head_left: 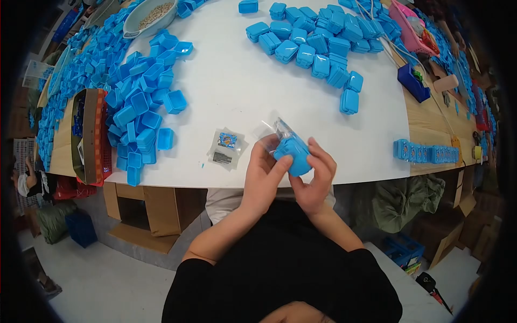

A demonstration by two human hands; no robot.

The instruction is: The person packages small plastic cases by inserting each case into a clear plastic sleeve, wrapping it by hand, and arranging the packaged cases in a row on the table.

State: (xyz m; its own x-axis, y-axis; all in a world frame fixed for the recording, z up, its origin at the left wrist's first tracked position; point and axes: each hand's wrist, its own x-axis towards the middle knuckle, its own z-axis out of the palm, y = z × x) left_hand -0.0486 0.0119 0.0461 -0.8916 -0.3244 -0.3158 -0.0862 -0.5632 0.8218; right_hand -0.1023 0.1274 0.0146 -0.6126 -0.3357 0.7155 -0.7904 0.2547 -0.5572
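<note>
Over the front of the white table, my left hand (261, 175) grips a small blue plastic box (293, 153) with its thumb pressed on top. My right hand (316, 177) closes round the box's other side, fingers curled along it. A clear plastic piece with a printed part (281, 128) sticks up from behind the box, near my left fingertips; how it is attached I cannot make out. Left of my hands lies a stack of clear sheets bearing a colourful printed label (227, 140) and a dark label (222, 157).
Open blue boxes (141, 102) are heaped at left beside a red basket (102, 140). Closed blue boxes (320, 64) pile up at the back right. A row of labelled blue boxes (425, 152) stands at right. A bowl of small pale pieces (139, 28) sits at the back left.
</note>
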